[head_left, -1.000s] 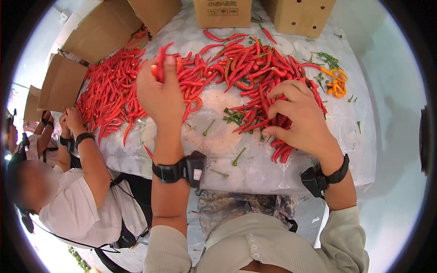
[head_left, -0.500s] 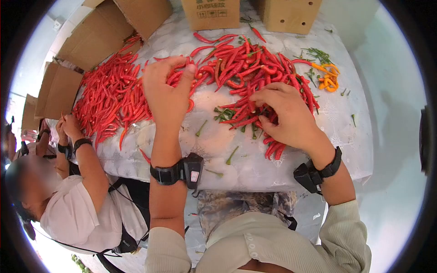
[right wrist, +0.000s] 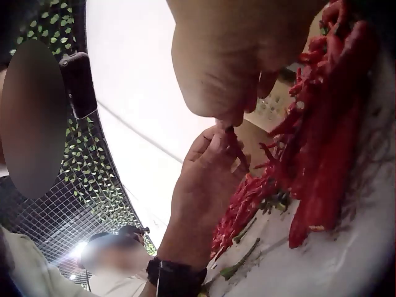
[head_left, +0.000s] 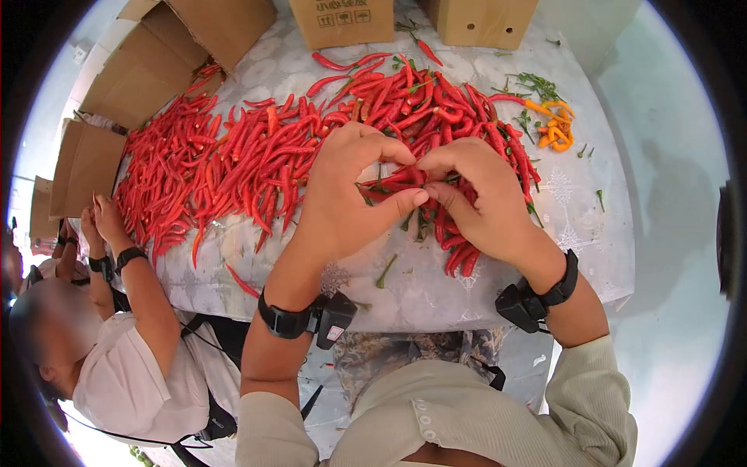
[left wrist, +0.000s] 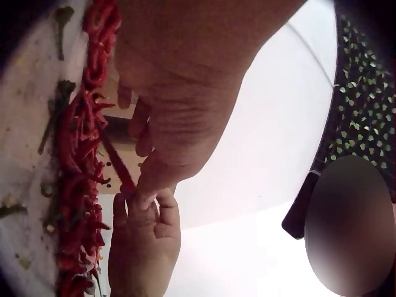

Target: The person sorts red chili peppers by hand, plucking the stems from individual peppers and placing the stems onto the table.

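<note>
My left hand and right hand meet over the front of a heap of red chili peppers. Between them is one red chili pepper, seen in the right wrist view with its tip pointing down. The left fingers and thumb pinch its body. At its darker stem end, the right thumb and fingertips pinch close against the left ones. In the left wrist view the same chili runs slantwise to the touching fingertips. Part of it is hidden by the fingers.
A wide spread of red chilies lies on the left. Orange chilies and green stems lie at the right. Cardboard boxes stand at the back and left. Another person works at the left side.
My left hand first let go of a red chili over the left spread, then came right and down to meet the right hand. Both now pinch another chili.
</note>
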Tool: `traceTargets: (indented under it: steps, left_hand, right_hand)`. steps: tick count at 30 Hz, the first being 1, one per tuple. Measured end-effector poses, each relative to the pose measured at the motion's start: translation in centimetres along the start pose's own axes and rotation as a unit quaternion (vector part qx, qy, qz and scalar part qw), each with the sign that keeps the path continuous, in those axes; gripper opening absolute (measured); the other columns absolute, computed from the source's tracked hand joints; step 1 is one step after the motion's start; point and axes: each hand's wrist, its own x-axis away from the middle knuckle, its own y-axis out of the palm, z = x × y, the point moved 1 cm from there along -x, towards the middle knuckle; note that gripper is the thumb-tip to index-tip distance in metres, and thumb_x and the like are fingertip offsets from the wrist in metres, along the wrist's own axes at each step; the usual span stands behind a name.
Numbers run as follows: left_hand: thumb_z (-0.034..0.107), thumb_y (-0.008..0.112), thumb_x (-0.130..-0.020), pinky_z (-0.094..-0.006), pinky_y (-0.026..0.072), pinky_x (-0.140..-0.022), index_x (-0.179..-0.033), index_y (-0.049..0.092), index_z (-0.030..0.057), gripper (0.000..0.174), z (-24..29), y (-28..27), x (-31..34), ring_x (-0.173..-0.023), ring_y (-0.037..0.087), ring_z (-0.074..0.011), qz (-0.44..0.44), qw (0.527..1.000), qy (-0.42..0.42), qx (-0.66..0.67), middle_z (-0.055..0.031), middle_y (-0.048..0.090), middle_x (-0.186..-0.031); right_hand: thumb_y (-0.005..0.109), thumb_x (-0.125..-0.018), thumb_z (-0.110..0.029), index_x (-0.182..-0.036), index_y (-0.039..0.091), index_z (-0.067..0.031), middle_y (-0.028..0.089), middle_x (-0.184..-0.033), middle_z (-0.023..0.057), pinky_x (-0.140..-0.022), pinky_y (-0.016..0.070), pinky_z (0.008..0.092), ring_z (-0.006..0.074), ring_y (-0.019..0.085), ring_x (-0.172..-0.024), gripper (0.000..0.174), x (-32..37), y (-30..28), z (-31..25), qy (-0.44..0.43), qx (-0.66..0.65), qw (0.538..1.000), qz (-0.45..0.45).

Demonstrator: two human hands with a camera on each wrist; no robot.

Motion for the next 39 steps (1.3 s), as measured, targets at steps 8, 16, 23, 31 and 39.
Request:
traceTargets:
  steps: [8, 16, 23, 31, 39]
  left_hand:
    - [0.015, 0.083, -0.067, -0.0356, 0.044, -0.075, -0.086, 0.071, 0.009, 0.023, -0.2, 0.4, 0.4, -0.083, 0.058, -0.0235, -0.012, 1.0, 0.014, 0.003, -0.0053, 0.061, -0.086]
    - [0.016, 0.081, -0.071, -0.0342, 0.0435, -0.074, -0.088, 0.071, 0.0077, 0.021, -0.2, 0.3, 0.4, -0.082, 0.058, -0.0228, -0.007, 1.0, 0.004, 0.03, -0.0057, 0.062, -0.084]
    - [0.016, 0.081, -0.072, -0.0335, 0.0442, -0.073, -0.087, 0.071, 0.0061, 0.021, -0.4, 0.6, 0.6, -0.08, 0.058, -0.0225, -0.026, 0.997, -0.008, 0.077, -0.0061, 0.061, -0.083]
    - [0.014, 0.081, -0.075, -0.0304, 0.0449, -0.069, -0.087, 0.071, 0.0046, 0.019, -0.3, 0.6, 0.7, -0.077, 0.058, -0.0183, -0.058, 0.986, -0.032, 0.153, -0.0057, 0.061, -0.081]
    - [0.014, 0.082, -0.074, -0.029, 0.0446, -0.069, -0.088, 0.072, 0.0047, 0.019, -0.3, 0.4, 0.6, -0.077, 0.057, -0.0167, -0.089, 0.981, -0.03, 0.172, -0.0041, 0.06, -0.08]
  right_hand:
    - [0.069, -0.085, -0.002, -0.102, 0.065, -0.0039, 0.066, -0.09, 0.0077, -0.076, 0.051, 0.0286, 0.0154, 0.064, -0.081, 0.018, 0.6, 0.6, 0.4, 0.077, -0.214, 0.968, 0.102]
    - [0.071, -0.083, -0.011, -0.089, 0.067, -0.0062, 0.066, -0.088, 0.0066, -0.08, 0.0461, 0.0346, 0.0232, 0.06, -0.086, 0.008, -0.3, -0.4, -0.1, -0.026, -0.041, 0.997, 0.068]
    - [0.07, -0.084, -0.012, -0.085, 0.065, -0.0063, 0.064, -0.084, 0.0062, -0.078, 0.0454, 0.0358, 0.0243, 0.058, -0.083, 0.007, -0.3, -0.5, -0.2, -0.027, -0.033, 0.998, 0.056]
    - [0.067, -0.088, -0.017, -0.084, 0.064, -0.0056, 0.061, -0.079, 0.0046, -0.075, 0.0438, 0.0334, 0.0206, 0.055, -0.077, 0.012, -0.1, -0.7, 0.0, 0.015, -0.119, 0.993, 0.019]
    - [0.068, -0.088, -0.018, -0.084, 0.063, -0.0051, 0.06, -0.079, 0.0042, -0.078, 0.0444, 0.0324, 0.0195, 0.056, -0.079, 0.014, -0.1, -1.0, 0.3, 0.038, -0.17, 0.984, -0.025]
